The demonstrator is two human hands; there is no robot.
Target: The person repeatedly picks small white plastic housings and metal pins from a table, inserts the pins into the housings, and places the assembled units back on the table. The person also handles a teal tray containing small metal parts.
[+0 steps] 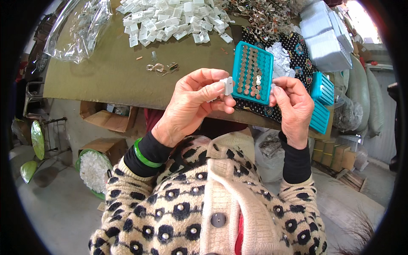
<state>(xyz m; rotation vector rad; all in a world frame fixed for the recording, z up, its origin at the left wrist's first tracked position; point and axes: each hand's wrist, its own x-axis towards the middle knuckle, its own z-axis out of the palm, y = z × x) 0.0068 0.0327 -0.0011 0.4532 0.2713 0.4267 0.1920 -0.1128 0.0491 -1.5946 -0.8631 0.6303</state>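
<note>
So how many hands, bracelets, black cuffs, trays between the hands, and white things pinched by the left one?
Left hand and right hand: 2
Green bracelet: 1
Black cuffs: 2
Teal tray: 1
White piece: 1
Total: 7

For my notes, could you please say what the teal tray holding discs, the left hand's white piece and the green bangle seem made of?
Teal tray: likely moulded plastic, satiny, given even colour and regular wells.
White piece: probably smooth hard plastic, from uniform colour.
Green bangle: bright gloss suggests plastic, though glass is possible.
</note>
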